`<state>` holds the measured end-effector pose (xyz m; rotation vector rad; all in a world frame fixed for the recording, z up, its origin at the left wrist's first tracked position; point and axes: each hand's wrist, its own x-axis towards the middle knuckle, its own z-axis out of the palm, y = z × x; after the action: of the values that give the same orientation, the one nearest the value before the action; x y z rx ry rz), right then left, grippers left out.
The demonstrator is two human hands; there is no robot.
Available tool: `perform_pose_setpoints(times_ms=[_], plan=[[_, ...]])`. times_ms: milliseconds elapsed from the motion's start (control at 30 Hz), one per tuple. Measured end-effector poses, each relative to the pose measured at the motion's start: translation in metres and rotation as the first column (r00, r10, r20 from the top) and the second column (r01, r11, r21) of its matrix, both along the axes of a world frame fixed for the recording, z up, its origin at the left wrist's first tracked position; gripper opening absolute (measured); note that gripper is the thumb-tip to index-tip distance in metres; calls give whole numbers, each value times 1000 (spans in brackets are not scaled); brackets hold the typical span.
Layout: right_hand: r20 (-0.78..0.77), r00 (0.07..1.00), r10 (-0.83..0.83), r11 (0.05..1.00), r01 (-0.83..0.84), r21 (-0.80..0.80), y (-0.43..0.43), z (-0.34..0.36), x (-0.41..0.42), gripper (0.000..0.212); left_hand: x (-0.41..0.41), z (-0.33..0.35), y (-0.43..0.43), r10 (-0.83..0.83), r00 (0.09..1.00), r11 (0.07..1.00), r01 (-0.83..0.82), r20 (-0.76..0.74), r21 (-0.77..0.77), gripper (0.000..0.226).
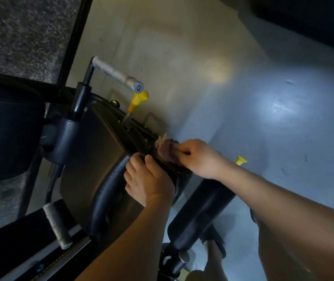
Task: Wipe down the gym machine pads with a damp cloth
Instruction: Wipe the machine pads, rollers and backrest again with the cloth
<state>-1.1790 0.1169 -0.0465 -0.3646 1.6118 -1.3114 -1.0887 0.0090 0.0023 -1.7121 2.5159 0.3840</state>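
Note:
A black padded seat point(93, 151) of a gym machine fills the middle of the view. My left hand point(148, 179) grips the seat's front corner, fingers curled over its rounded edge. My right hand point(198, 157) holds a bunched purple and cream cloth point(165, 149) and presses it against the seat's side edge. A black roller pad point(200, 213) lies below my right forearm. Another dark pad point(6, 130) sits at the left.
A grey handle point(117, 75) sticks out above the seat, with a yellow adjuster knob point(139, 98) below it and a second yellow knob point(241, 160) by my right wrist. A grey grip point(56, 226) sits lower left. My sandalled foot point(214, 246) stands on the shiny grey floor point(283, 110).

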Motion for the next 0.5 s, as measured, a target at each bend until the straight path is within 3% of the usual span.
perform_pose_setpoints(times_ms=[67,167,300,400,500], plan=[[-12,1000,-18,994,19,111,-15,-23,-4,33,2,-2,0,-8,1000,1000,8,-4,-2,33],[18,999,-27,970,22,242,-28,-56,-7,51,2,-4,-1,-16,1000,1000,16,-13,-3,18],[125,985,-121,906,59,418,-37,-75,-3,73,4,-6,0,-37,999,999,37,11,-20,38],[395,845,-361,902,209,376,-38,-73,11,66,5,-6,0,-42,999,999,42,20,-23,36],[511,701,-497,865,357,351,-27,-58,22,46,6,-7,-1,-35,999,999,35,24,-23,32]])
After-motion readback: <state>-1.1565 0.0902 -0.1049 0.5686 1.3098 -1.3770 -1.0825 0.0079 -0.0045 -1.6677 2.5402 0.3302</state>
